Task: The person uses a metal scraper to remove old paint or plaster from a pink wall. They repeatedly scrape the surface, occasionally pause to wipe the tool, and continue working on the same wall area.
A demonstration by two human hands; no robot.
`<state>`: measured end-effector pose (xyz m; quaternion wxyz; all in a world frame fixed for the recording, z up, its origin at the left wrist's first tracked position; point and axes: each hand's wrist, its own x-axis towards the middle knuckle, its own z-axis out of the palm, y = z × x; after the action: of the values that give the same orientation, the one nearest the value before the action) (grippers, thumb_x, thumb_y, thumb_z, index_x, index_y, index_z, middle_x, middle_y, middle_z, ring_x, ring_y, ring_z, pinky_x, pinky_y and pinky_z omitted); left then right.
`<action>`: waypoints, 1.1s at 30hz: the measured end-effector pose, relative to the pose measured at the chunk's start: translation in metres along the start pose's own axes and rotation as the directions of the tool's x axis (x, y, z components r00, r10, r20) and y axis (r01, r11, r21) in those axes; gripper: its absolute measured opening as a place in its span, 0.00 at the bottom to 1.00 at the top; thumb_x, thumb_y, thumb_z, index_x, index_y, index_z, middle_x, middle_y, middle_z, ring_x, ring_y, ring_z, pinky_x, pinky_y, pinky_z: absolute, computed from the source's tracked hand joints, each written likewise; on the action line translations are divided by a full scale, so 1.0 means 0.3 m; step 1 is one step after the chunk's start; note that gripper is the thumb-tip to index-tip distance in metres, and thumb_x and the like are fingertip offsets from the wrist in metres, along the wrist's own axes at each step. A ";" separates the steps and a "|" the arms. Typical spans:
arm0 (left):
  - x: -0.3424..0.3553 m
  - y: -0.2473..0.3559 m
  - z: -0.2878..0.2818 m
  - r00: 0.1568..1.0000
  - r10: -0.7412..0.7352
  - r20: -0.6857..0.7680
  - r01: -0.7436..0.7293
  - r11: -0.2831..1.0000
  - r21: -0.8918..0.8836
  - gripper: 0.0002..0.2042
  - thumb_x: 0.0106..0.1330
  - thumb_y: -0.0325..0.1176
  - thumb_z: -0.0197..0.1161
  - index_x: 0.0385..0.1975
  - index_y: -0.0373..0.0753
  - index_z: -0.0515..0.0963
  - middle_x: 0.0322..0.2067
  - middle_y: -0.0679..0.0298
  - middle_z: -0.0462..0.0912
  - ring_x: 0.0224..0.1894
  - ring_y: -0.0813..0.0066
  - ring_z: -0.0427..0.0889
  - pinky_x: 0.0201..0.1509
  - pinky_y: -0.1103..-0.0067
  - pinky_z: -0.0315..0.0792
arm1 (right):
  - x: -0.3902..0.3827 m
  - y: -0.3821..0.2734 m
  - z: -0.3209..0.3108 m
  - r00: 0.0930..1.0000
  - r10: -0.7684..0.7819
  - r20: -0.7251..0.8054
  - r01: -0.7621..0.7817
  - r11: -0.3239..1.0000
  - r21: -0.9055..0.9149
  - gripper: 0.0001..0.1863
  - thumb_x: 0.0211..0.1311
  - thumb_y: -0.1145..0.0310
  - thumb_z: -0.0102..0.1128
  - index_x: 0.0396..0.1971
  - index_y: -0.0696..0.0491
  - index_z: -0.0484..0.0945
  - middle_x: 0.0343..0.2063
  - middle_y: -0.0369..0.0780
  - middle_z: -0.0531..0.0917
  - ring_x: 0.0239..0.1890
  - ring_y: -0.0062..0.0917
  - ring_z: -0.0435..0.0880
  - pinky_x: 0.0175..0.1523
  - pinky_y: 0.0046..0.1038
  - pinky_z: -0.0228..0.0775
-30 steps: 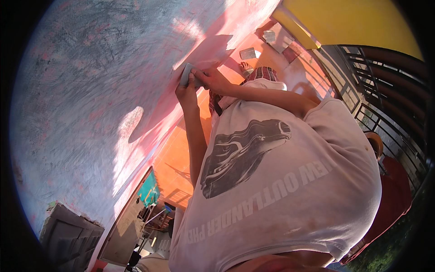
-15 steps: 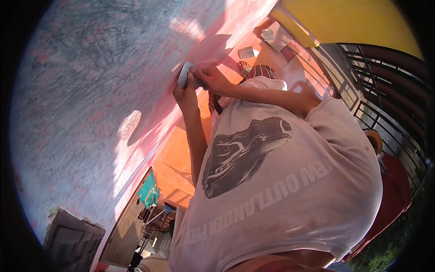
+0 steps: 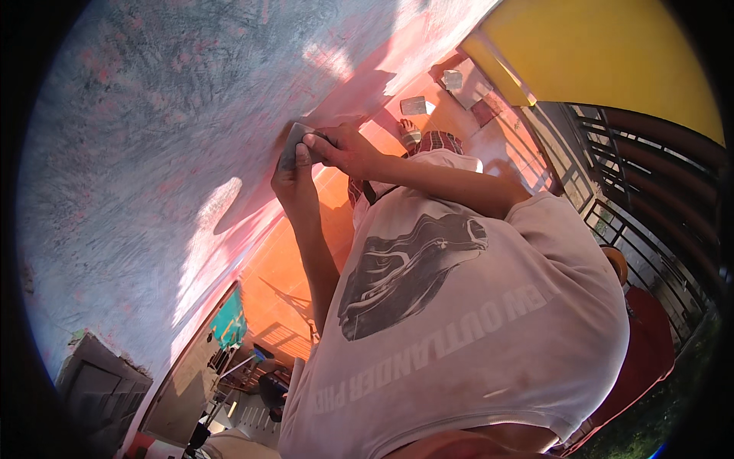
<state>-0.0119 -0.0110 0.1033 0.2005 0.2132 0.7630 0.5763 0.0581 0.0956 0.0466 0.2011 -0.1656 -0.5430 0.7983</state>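
Both of my hands pinch a small folded piece of grey sandpaper [image 3: 294, 138] close to the wall. My left hand [image 3: 293, 180] grips it from below, thumb laid on its face. From the right, my right hand [image 3: 348, 151] closes on its other edge, thumb and fingers pressed together. The wall [image 3: 138, 176] beside them is blue-grey with pink patches and swirling scuff marks. Its lower band is pink, crossed by sunlight and shadow.
Orange floor tiles [image 3: 271, 275] run along the wall's foot. Pale block-like pieces [image 3: 414, 105] lie on the floor beyond my foot [image 3: 409, 128]. Dark metal railing [image 3: 650, 153] and a yellow panel [image 3: 604, 50] stand at right. A recessed grey box [image 3: 103, 390] sits in the wall.
My hands and the sandpaper have shifted slightly left and down in the picture. The sandpaper is now tilted differently, its corner pointing up. The view has also moved a little.
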 end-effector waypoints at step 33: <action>-1.810 -0.342 0.642 0.643 -0.533 -0.549 0.113 0.776 -0.621 0.14 0.76 0.40 0.61 0.34 0.36 0.83 0.32 0.72 0.81 0.36 0.84 0.74 0.45 0.81 0.69 | -1.187 0.015 -0.493 0.072 0.604 0.794 0.241 0.762 -0.602 0.16 0.66 0.60 0.62 0.41 0.60 0.84 0.32 0.50 0.85 0.35 0.43 0.85 0.44 0.39 0.75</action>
<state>0.5349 -0.1853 -0.0121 0.0512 -0.2328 0.6142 0.7523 0.4365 0.0341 0.0062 -0.3917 0.2848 -0.7225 0.4933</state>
